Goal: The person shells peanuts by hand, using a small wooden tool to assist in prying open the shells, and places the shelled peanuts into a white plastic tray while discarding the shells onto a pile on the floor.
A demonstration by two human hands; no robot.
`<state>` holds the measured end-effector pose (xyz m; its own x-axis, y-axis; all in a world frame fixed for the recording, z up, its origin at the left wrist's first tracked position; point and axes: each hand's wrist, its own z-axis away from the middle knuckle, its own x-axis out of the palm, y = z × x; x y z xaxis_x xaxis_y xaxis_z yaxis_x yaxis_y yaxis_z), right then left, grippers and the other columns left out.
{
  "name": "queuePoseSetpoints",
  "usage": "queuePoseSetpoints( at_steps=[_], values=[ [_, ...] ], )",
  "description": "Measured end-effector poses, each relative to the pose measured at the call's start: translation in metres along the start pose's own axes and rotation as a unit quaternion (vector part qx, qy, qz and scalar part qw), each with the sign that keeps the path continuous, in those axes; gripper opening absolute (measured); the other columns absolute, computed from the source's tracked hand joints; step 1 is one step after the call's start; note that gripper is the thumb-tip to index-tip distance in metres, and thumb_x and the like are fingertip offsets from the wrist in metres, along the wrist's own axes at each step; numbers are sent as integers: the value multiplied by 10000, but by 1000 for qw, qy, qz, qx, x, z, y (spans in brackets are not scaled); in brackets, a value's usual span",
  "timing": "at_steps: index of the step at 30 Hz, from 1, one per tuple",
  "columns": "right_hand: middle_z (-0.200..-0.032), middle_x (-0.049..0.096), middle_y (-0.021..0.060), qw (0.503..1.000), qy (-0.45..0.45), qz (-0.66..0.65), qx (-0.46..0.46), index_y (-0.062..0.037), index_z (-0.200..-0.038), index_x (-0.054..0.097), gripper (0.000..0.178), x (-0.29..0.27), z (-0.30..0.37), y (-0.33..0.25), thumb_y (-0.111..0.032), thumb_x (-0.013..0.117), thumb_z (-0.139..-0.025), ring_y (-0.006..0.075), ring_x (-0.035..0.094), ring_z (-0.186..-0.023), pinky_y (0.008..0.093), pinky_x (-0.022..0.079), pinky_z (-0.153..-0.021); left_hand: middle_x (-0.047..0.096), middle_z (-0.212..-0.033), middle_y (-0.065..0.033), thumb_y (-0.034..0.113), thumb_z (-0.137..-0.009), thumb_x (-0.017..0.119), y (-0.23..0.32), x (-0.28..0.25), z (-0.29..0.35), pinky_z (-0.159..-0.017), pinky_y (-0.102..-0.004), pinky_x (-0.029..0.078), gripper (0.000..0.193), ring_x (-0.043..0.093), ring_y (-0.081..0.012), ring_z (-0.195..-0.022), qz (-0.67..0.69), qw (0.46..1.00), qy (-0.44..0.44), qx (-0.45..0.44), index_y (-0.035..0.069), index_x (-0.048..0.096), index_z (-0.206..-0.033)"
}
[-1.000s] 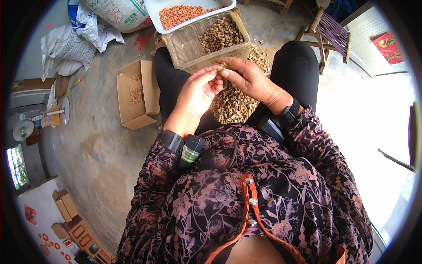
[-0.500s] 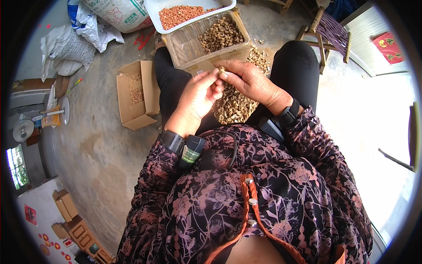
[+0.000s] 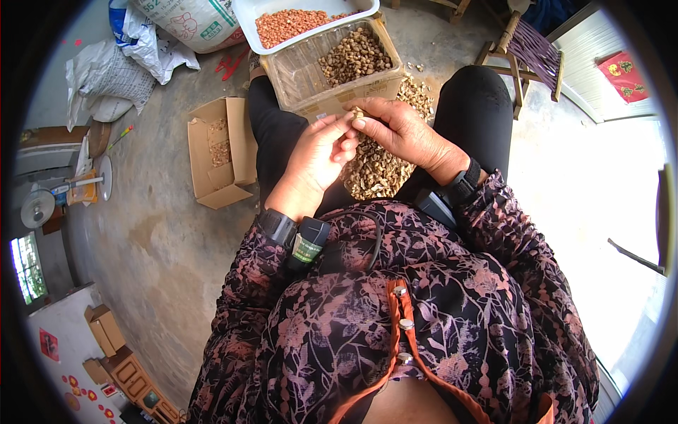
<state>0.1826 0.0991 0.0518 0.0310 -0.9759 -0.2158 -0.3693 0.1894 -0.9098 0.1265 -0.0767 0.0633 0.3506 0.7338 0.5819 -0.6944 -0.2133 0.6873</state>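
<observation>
My left hand and my right hand meet above the floor between my knees. Their thumbs and fingertips pinch a small tan peanut, mostly covered by the fingers. The left hand's other fingers are curled. Just beyond is a clear plastic bin with unshelled peanuts gathered at its right. Behind it, a white tray holds reddish shelled kernels. A heap of broken peanut shells lies below my hands, partly hidden by them.
An open cardboard box with a few reddish bits stands left of my leg. White sacks lie at the far left. A wooden stool with woven seat stands at the far right. A standing fan is at the left.
</observation>
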Motion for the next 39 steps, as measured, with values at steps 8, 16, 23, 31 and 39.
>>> queuePoseSetpoints(
  at_steps=[8,16,23,31,39],
  values=[
    [-853,648,168,1000,9,6,5,-2,-1055,598,251,1,0,2,-202,546,-914,278,630,-791,345,489,-716,511,-724,-12,130,-912,542,0,1,1,-428,-170,325,111,471,-77,-575,-9,1000,0,1,22,559,-932],
    [-866,655,165,1000,19,0,16,-19,-1075,605,252,3,2,6,-191,576,-894,285,645,-793,337,500,-705,478,-775,14,189,-898,586,10,20,9,-436,-138,297,305,404,-21,-567,-34,998,-57,20,48,485,-1149],
    [-872,655,167,1000,14,8,21,-28,-1081,607,255,2,3,3,-193,575,-889,286,648,-802,336,500,-707,440,-758,28,190,-891,604,7,16,6,-445,-131,294,388,398,-19,-570,-75,995,-66,11,51,446,-1217],
    [-840,648,158,999,15,17,37,-37,-1009,617,214,2,1,3,-209,575,-889,308,638,-783,345,499,-695,479,-711,17,279,-912,567,9,18,3,-394,-146,287,226,403,-39,-516,-44,999,16,-23,77,532,-1008],
    [-833,644,163,997,-7,77,-3,-48,-956,626,204,1,2,3,-233,592,-875,340,626,-793,387,498,-682,495,-702,7,178,-886,551,12,13,1,-390,-147,296,169,413,-44,-502,-88,996,5,-23,54,530,-999]
  ],
)
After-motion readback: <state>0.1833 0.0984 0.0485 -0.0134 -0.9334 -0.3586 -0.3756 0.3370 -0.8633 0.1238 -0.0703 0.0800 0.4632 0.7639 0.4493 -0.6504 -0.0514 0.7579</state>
